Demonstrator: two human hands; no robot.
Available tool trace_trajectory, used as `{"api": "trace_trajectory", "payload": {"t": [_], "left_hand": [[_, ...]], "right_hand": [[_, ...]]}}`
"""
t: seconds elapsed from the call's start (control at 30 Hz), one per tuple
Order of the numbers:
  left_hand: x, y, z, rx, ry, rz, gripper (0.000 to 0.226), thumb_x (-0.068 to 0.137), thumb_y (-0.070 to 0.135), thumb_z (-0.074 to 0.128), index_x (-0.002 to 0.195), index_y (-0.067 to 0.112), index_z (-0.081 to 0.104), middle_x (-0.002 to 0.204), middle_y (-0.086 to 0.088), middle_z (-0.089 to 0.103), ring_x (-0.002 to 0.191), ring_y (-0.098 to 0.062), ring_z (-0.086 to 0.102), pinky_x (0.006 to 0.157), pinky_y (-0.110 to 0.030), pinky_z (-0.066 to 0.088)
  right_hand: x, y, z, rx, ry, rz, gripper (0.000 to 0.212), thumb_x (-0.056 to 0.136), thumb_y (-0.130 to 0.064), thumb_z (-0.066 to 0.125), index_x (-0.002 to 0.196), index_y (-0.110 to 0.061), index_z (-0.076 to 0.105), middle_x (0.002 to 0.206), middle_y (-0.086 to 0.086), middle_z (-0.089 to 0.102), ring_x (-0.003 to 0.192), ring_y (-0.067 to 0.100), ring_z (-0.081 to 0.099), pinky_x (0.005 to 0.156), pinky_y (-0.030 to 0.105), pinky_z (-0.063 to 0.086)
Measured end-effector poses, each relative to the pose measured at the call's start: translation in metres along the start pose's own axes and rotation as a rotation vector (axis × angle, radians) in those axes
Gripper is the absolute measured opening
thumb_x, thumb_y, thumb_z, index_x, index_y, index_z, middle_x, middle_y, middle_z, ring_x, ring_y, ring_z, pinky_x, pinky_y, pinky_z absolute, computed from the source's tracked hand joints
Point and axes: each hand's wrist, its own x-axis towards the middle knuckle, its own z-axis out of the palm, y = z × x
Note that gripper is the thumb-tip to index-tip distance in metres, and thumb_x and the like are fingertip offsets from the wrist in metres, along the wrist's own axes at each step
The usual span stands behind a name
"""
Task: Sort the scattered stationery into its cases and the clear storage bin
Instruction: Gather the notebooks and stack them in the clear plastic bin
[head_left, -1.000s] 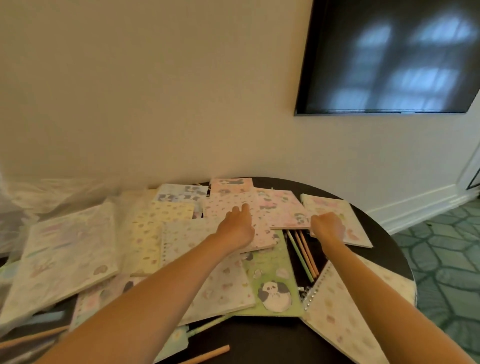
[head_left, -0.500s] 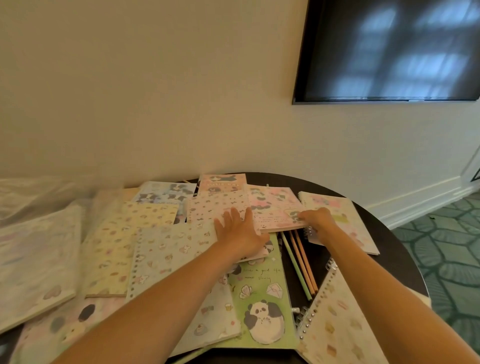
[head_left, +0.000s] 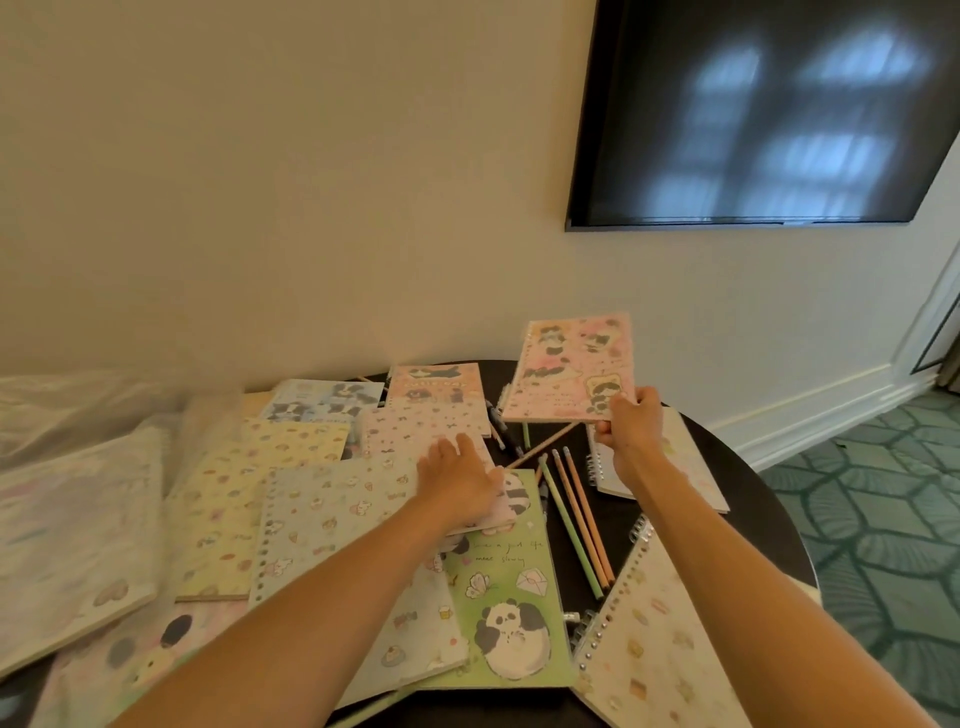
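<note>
The only writing that can be partly read is a faint handwritten-style line on the green panda notebook (head_left: 506, 597), near its top; it seems to end in "slowly", but the rest is too blurred to make out. The orange notebook (head_left: 435, 382) at the far side of the round dark table (head_left: 748, 499) carries a printed title that cannot be read. The right hand (head_left: 631, 422) is raised above the table, arm stretched forward, fingers and thumb pinching the lower right corner of a pink panda notebook (head_left: 571, 366), which is held tilted up in the air, clear of the pile. The left hand (head_left: 457, 478) lies palm down with straight, spread fingers pressing on a pale dotted notebook (head_left: 423, 423) in the middle of the overlapping spread. Three pencils (head_left: 576, 519), one green and two orange, lie side by side on the bare tabletop between the green panda notebook and a white spiral notebook (head_left: 660, 649) at the near right edge.
</note>
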Motion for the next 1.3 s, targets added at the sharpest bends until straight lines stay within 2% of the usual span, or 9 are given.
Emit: {"api": "trace_trajectory", "payload": {"t": [0.1, 0.3, 0.5, 0.73, 0.83, 0.93, 1.03, 1.17, 1.3], "left_hand": [[-0.013, 0.014, -0.017, -0.355, 0.068, -0.011, 0.06, 0.098, 0.048, 0.022, 0.142, 0.007, 0.026, 0.141, -0.013, 0.039, 0.121, -0.025, 0.042, 0.094, -0.033, 0.035], [-0.049, 0.026, -0.061, -1.109, 0.254, -0.006, 0.042, 0.095, 0.032, 0.048, 0.129, 0.013, 0.031, 0.113, 0.0, 0.052, 0.102, -0.02, 0.052, 0.079, -0.033, 0.041], [-0.095, -0.024, -0.101, -1.438, 0.575, -0.027, 0.033, 0.089, -0.012, 0.036, 0.109, 0.015, 0.038, 0.113, -0.007, 0.054, 0.1, -0.024, 0.061, 0.061, -0.025, 0.056], [-0.153, -0.115, -0.138, -1.331, 0.798, -0.144, 0.038, 0.092, -0.009, 0.023, 0.111, 0.013, 0.048, 0.093, -0.002, 0.061, 0.069, -0.012, 0.058, 0.038, -0.018, 0.042], [-0.172, -0.152, -0.152, -1.308, 0.798, -0.223, 0.04, 0.094, -0.005, 0.022, 0.11, 0.014, 0.052, 0.093, -0.004, 0.064, 0.071, -0.017, 0.062, 0.048, -0.027, 0.051], [-0.191, -0.185, -0.16, -1.198, 0.702, -0.233, 0.043, 0.092, -0.009, 0.023, 0.099, 0.02, 0.054, 0.09, -0.003, 0.064, 0.068, -0.017, 0.063, 0.053, -0.029, 0.054], [-0.21, -0.202, -0.164, -1.067, 0.606, -0.222, 0.037, 0.095, -0.005, 0.034, 0.11, 0.023, 0.053, 0.084, -0.003, 0.064, 0.064, -0.016, 0.063, 0.044, -0.022, 0.052], [-0.21, -0.224, -0.16, -0.861, 0.436, -0.245, 0.04, 0.093, -0.009, 0.038, 0.129, 0.006, 0.047, 0.115, -0.013, 0.058, 0.097, -0.024, 0.058, 0.076, -0.033, 0.051], [-0.215, -0.246, -0.151, -0.294, 0.15, -0.206, 0.061, 0.091, -0.001, 0.044, 0.146, 0.011, 0.021, 0.147, -0.013, 0.03, 0.123, -0.026, 0.041, 0.085, -0.031, 0.04]], "right_hand": [[-0.017, -0.009, -0.002, 0.115, -0.067, 0.019, 0.011, 0.098, -0.007, 0.036, 0.109, -0.011, 0.039, 0.097, 0.012, 0.06, 0.051, 0.009, 0.041, 0.038, 0.013, 0.035], [-0.076, -0.02, 0.022, 0.274, -0.237, 0.021, 0.011, 0.099, -0.009, 0.042, 0.109, -0.009, 0.041, 0.084, 0.005, 0.059, 0.052, 0.01, 0.045, 0.037, 0.014, 0.034], [-0.139, -0.038, 0.054, 0.312, -0.546, 0.005, 0.029, 0.089, -0.003, 0.056, 0.115, -0.01, 0.045, 0.103, 0.004, 0.066, 0.091, 0.014, 0.063, 0.077, 0.027, 0.051], [-0.184, -0.047, 0.086, 0.481, -0.511, 0.201, 0.034, 0.082, 0.009, 0.05, 0.114, -0.004, 0.051, 0.104, 0.011, 0.061, 0.098, 0.026, 0.06, 0.07, 0.029, 0.05], [-0.204, -0.048, 0.089, 0.395, -0.485, 0.215, 0.024, 0.086, -0.001, 0.055, 0.11, -0.003, 0.055, 0.1, 0.011, 0.064, 0.087, 0.022, 0.062, 0.068, 0.029, 0.05], [-0.225, -0.048, 0.09, 0.206, -0.603, 0.137, 0.025, 0.085, -0.007, 0.053, 0.11, -0.004, 0.056, 0.104, 0.016, 0.066, 0.095, 0.035, 0.065, 0.081, 0.046, 0.054], [-0.248, -0.055, 0.093, -0.025, -0.839, 0.012, 0.025, 0.091, -0.005, 0.048, 0.115, -0.009, 0.054, 0.106, 0.015, 0.069, 0.095, 0.034, 0.067, 0.086, 0.051, 0.053], [-0.257, -0.061, 0.099, 0.079, -0.732, 0.059, 0.025, 0.091, 0.005, 0.048, 0.114, -0.004, 0.051, 0.105, 0.019, 0.065, 0.08, 0.032, 0.068, 0.057, 0.037, 0.059], [-0.253, -0.05, 0.096, 0.191, -0.651, 0.143, 0.025, 0.091, 0.01, 0.043, 0.106, -0.009, 0.05, 0.108, 0.017, 0.061, 0.094, 0.036, 0.064, 0.065, 0.042, 0.058]]}}
